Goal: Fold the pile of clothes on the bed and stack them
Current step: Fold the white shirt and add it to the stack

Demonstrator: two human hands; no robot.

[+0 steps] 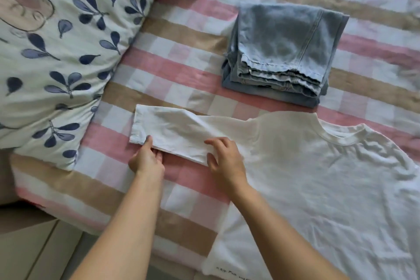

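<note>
White cotton T-shirt sleeve (172, 129) is pinched by left hand (146, 159) | right hand (225, 159): grip cannot be told | crooked fold is risked by uneven pull

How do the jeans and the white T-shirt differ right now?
The jeans are folded into a compact stack; the white T-shirt lies spread flat, unfolded. The jeans are light blue denim, the T-shirt plain white. The jeans lie untouched, while the left hand pinches the T-shirt's sleeve and the right hand rests on it. Both lie on the striped bedsheet.
</note>
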